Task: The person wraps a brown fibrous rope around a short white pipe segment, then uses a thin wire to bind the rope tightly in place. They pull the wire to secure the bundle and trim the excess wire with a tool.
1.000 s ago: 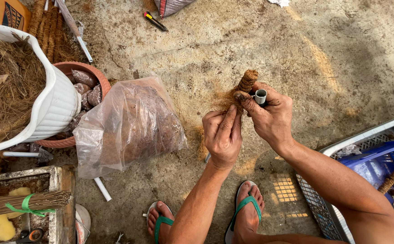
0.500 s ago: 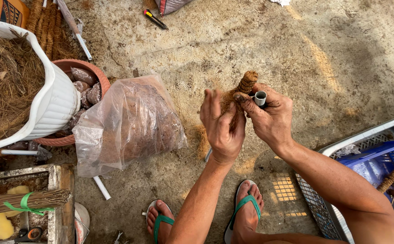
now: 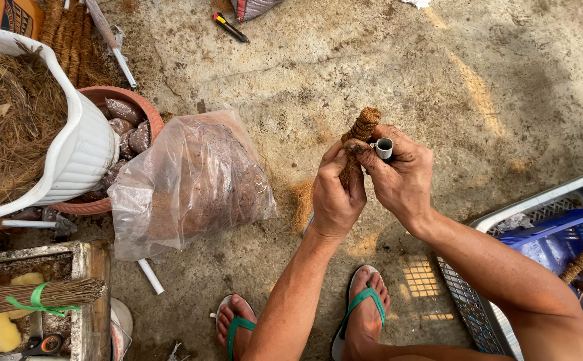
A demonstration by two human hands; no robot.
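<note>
Your left hand (image 3: 335, 194) wraps around the lower part of a brown, fibre-bound stick of coconut coir (image 3: 357, 137), fingers closed on it. Your right hand (image 3: 402, 177) pinches the same stick from the other side, and a short grey plastic tube (image 3: 384, 148) sits against its fingertips, open end up. Left of the grip lies a clear plastic bag of brown fibre (image 3: 194, 184); below the grip are your feet in green-strapped sandals (image 3: 361, 314).
</note>
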